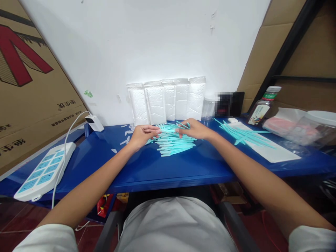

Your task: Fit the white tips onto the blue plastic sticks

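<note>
Blue table (162,169): teal sticks (173,142), power strip (44,171), bottle (261,109).

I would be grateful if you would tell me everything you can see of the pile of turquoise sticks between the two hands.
The pile of turquoise sticks is a loose heap of thin, plastic-looking sticks, lying flat and roughly parallel, overlapping one another, with paler tips at their near-left ends. It rests on the blue table, near the wall. The left hand touches its left edge and the right hand lies on its upper right, where a few sticks tilt upward.
</note>
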